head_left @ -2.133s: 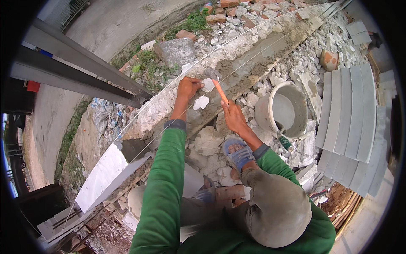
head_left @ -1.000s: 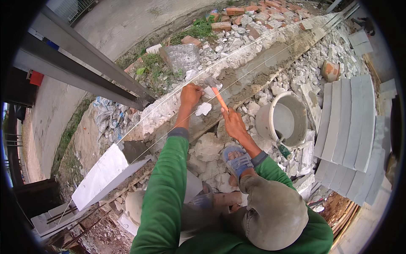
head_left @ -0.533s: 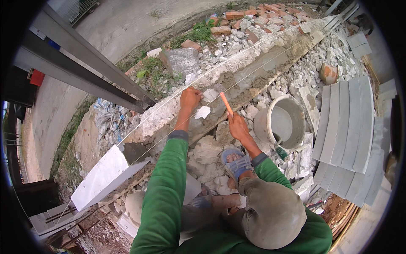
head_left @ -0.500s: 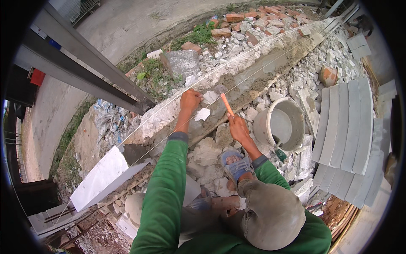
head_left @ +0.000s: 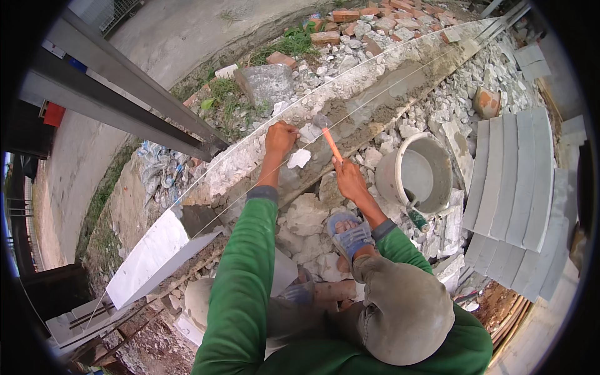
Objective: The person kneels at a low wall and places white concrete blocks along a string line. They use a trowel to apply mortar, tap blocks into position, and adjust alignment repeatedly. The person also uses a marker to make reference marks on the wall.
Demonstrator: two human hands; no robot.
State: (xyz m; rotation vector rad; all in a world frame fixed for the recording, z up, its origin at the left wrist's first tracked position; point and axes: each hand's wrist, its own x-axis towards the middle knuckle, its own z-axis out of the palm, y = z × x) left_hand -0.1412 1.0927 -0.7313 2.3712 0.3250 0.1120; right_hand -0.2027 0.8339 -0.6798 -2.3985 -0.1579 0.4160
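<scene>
My right hand (head_left: 347,176) grips the orange handle of a hammer (head_left: 331,140), its grey head (head_left: 321,121) low over the mortar bed (head_left: 400,84). My left hand (head_left: 280,139) is pinched on something too small to make out, beside a white chunk (head_left: 310,132) next to the hammer head. A second white flake (head_left: 298,159) lies just below. Two taut strings run along the concrete strip (head_left: 219,175). At its lower left end stands a white block (head_left: 147,256).
A white bucket (head_left: 390,172) with a green-handled trowel (head_left: 416,217) sits right of my hands, among broken rubble (head_left: 315,219). Stacked grey blocks (head_left: 503,175) fill the right side. Steel posts (head_left: 125,94) rise at left; broken bricks (head_left: 325,37) and a concrete lump (head_left: 265,81) lie beyond the strip.
The hammer head has shifted slightly up and down near the chunk, now a little higher than half a second ago. My left hand stays pinched in nearly the same place.
</scene>
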